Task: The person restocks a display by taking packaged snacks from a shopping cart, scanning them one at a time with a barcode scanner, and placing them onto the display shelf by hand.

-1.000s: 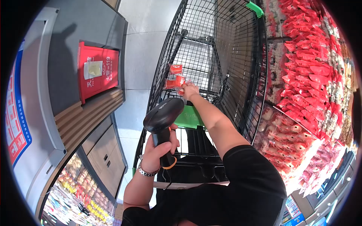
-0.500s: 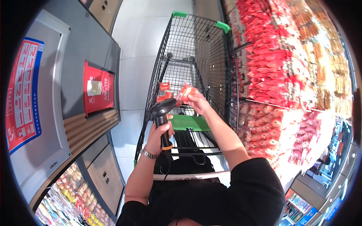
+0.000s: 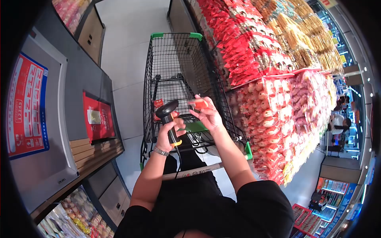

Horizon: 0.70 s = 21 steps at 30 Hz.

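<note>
A black handheld barcode scanner (image 3: 170, 119) with a cable sits in my left hand (image 3: 167, 133), fingers wrapped round its grip and its head pointing up over the cart. To its right, my right hand (image 3: 209, 116) pinches a small red packet (image 3: 200, 104), blurred by motion, with some fingers spread. Both hands are above the rear of a black wire shopping cart (image 3: 186, 53). Inside the cart, near its left side, lies another red packet (image 3: 158, 103), partly hidden behind the scanner.
A tall display of red and gold packaged snacks (image 3: 274, 95) runs close along the cart's right side. On the left stand a grey cabinet with a red box (image 3: 99, 117) and a poster board (image 3: 29, 107). Pale floor tiles (image 3: 127, 59) extend ahead. A person (image 3: 338, 123) is far right.
My view has shifted right, so the cart appears further left. My right hand has turned the red packet flatter and spread some fingers. The scanner stays in my left hand.
</note>
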Available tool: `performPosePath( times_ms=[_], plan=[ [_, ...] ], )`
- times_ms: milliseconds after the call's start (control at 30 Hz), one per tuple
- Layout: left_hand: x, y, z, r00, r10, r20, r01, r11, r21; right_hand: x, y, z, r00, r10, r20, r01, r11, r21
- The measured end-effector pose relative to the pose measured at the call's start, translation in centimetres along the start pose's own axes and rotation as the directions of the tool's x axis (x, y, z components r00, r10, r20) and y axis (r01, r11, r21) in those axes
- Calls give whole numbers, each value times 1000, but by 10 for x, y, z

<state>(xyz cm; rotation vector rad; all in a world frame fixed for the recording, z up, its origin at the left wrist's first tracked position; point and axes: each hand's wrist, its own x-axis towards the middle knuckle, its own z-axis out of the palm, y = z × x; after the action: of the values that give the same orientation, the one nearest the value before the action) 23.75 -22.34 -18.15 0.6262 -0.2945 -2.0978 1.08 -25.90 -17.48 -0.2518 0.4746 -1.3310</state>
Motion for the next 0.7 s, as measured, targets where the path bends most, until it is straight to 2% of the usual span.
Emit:
performPosePath(
  times_ms=[100, 133, 300, 367, 400, 533, 633, 667, 700],
  plan=[
    [7, 0, 2, 995, 2, 97, 19, 978, -210, -17, 1, -21, 985, -94, 144, 110, 988, -105],
    [8, -1, 3, 989, 18, 143, 21, 965, -262, -22, 4, -24, 982, -125, 139, 149, 972, -182],
    [4, -4, 11, 983, -69, 171, 110, 964, -241, -19, 6, -19, 934, -78, 348, 209, 910, -357],
    [3, -5, 17, 976, -66, 205, 114, 966, -232, -21, 7, -14, 939, 56, 339, 103, 895, -435],
    [0, -2, 24, 984, -94, 153, 126, 967, -219, -22, 6, -16, 938, 155, 310, 17, 873, -487],
    [4, -10, 9, 986, -139, 96, 154, 973, -173, -16, 13, -16, 910, 117, 397, 82, 889, -451],
    [5, -8, 3, 983, -171, 65, 177, 977, -115, -16, 9, -19, 917, 187, 353, 25, 856, -517],
    [6, -9, 3, 988, -144, 64, 151, 979, -136, -17, 6, -18, 922, 224, 316, -23, 846, -532],
    [6, -10, 2, 993, -110, 39, 113, 987, -117, -17, 7, -16, 930, 203, 306, 5, 826, -563]
  ],
)
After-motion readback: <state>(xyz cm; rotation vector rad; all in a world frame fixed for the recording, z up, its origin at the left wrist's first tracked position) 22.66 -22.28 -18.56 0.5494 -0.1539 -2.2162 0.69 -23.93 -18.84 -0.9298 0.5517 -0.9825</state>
